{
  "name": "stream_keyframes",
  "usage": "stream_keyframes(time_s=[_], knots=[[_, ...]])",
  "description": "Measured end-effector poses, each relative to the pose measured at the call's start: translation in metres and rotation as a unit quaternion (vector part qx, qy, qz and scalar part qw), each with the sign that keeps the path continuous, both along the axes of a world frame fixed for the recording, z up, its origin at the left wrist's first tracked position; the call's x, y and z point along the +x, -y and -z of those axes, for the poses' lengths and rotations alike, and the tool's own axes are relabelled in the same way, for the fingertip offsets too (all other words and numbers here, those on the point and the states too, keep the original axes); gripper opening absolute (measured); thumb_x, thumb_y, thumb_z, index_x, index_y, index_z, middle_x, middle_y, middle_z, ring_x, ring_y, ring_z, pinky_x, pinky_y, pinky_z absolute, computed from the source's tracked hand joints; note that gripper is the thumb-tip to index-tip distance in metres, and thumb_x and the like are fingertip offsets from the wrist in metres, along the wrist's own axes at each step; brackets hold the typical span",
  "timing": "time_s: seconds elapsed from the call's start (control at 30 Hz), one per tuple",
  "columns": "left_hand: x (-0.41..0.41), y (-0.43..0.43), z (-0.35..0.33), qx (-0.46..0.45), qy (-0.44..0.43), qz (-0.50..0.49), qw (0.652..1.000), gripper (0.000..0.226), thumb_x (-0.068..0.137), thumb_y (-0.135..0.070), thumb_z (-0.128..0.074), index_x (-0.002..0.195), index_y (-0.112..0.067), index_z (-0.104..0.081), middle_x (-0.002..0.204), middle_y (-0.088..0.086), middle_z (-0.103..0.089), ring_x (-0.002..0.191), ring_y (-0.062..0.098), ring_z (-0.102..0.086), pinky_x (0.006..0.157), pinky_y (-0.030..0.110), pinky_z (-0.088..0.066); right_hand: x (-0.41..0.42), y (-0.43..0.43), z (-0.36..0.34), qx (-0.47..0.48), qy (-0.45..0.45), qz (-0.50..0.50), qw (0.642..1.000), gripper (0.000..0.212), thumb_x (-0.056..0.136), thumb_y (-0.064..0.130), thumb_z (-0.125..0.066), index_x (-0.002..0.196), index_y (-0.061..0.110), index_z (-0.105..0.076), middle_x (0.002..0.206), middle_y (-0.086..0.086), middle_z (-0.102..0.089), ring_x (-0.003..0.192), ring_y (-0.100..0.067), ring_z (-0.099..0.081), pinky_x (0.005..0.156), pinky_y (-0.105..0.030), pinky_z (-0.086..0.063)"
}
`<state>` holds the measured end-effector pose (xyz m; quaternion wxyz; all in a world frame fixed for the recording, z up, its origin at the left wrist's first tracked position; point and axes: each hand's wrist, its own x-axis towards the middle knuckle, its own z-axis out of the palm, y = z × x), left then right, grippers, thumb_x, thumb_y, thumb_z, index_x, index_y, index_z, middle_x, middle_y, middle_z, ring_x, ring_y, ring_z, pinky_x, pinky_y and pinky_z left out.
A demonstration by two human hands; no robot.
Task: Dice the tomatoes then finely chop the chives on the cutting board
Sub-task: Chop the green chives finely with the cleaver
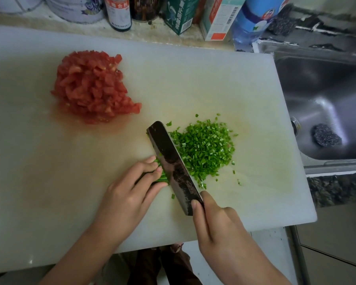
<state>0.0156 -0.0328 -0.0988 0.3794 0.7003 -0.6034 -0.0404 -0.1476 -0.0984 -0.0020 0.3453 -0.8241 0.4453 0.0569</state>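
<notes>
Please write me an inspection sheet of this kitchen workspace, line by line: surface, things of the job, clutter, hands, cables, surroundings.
Surface: white cutting board, wet with juice around the red pile.
Job's things: diced tomatoes heaped at far left; chopped chives piled right of the knife; a short uncut chive bundle left of the blade.
Clutter: tins, dark bottle, green carton and blue bottle along the back.
Hands: left hand holds the bundle down with curled fingers; right hand grips the knife at the blade's heel.
Cables: nothing seen.
Surroundings: steel sink to the right, a scouring pad inside.
</notes>
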Motion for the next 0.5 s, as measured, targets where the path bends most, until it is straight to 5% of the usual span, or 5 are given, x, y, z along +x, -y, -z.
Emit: stream_keyframes(time_s=[0.1,0.27,0.5], knots=[[0.0019,0.0000,-0.0015,-0.001,0.006,0.011,1.000,0.024,0.090,-0.016,-0.063,0.096,0.005,-0.073,0.098,0.011,-0.067,0.117,0.016,-0.060,0.107,0.030,-0.045,0.0002,0.0005,-0.0012,-0.010,-0.021,-0.003,1.000,0.019,0.098,0.042,-0.024,0.101,0.028,-0.038,0.061,0.000,-0.042,0.066,-0.021,-0.047,0.061,-0.034,-0.035],[0.0035,-0.0006,-0.0007,0.001,-0.014,0.011,1.000,0.026,0.093,-0.017,-0.061,0.083,0.004,-0.072,0.095,0.009,-0.066,0.119,0.016,-0.061,0.103,0.035,-0.049,-0.0006,0.0009,0.0006,-0.018,-0.027,-0.016,0.999,0.019,0.097,0.044,-0.022,0.098,0.029,-0.034,0.060,0.002,-0.039,0.063,-0.021,-0.045,0.055,-0.032,-0.032],[0.0050,-0.0002,-0.0005,-0.008,-0.029,0.024,0.999,0.022,0.091,-0.014,-0.062,0.089,0.005,-0.073,0.099,0.009,-0.068,0.119,0.014,-0.060,0.102,0.036,-0.049,-0.0088,-0.0022,0.0053,-0.047,0.029,0.032,0.998,0.029,0.081,0.068,-0.003,0.082,0.053,-0.028,0.052,0.001,-0.043,0.060,-0.017,-0.040,0.052,-0.025,-0.032]])
